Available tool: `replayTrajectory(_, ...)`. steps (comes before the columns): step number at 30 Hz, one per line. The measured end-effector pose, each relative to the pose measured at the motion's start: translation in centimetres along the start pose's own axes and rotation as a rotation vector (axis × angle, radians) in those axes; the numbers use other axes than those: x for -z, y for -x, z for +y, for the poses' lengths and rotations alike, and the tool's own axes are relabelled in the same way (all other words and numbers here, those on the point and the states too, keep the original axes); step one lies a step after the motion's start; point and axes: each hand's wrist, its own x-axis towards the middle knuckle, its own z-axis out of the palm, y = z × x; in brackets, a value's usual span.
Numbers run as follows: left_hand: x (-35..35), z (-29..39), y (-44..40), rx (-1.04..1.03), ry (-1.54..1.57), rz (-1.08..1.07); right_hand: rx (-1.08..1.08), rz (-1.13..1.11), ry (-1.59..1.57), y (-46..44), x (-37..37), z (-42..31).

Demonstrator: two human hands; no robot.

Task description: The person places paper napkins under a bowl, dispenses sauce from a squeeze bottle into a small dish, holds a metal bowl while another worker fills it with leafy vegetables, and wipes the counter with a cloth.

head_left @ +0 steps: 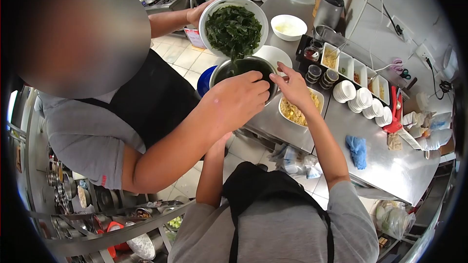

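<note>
A metal pot (215, 79) is held at the middle, above the edge of the steel counter. My right hand (291, 86) grips its right rim, thumb toward the inside. Most of my left hand (222, 142) is hidden behind a co-worker's forearm, below the pot; its fingers do not show. The co-worker's one hand (195, 15) tilts a white bowl (263, 25) of wet dark green leaves (233, 31), which hang over the pot's rim. Their other hand (243, 95) reaches across the pot's near side. A white dish of yellow rice-like food (295, 112) stands beneath my right wrist.
On the steel counter (385, 165) are a white bowl (288, 28), containers of toppings (345, 64), stacked small white dishes (344, 90) and a blue cloth (357, 151). The co-worker (156, 87) stands close on the left. A metal rail (122, 234) runs at lower left.
</note>
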Motion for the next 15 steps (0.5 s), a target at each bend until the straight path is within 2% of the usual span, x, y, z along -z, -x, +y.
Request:
replayTrajectory(1,0.0,0.1,0.0,-0.009,0.006,-0.002,0.049,0.026,0.072,-0.2,0.0,-0.4)
replayTrajectory(2,0.0,0.6,-0.2,-0.016,0.008,-0.005,0.074,0.016,-0.003,-0.6,-0.2,-0.5)
replayTrajectory(5,0.5,0.8,-0.2,-0.049,0.023,-0.005,0.402,0.058,0.174,-1.6,-0.8,-0.6)
replayTrajectory(8,1.5,0.0,0.0,-0.115,0.069,-0.018,0.392,-0.122,0.318,-2.5,-0.7,-1.6)
replayTrajectory(11,-0.2,0.8,-0.1,-0.048,-0.013,0.041,0.465,-0.059,0.421,-2.6,-0.7,-2.9)
replayTrajectory(13,-2.7,2.3,-0.1,0.064,-0.113,0.104,0.509,-0.231,0.406,-2.7,-0.6,-3.2)
replayTrajectory(14,-2.7,2.6,-0.1,0.134,-0.043,0.081,0.538,-0.311,0.406,-2.7,-1.0,-3.1)
replayTrajectory(15,-2.6,2.5,0.0,0.114,-0.070,0.083,0.567,-0.392,0.404,-2.6,-1.4,-3.0)
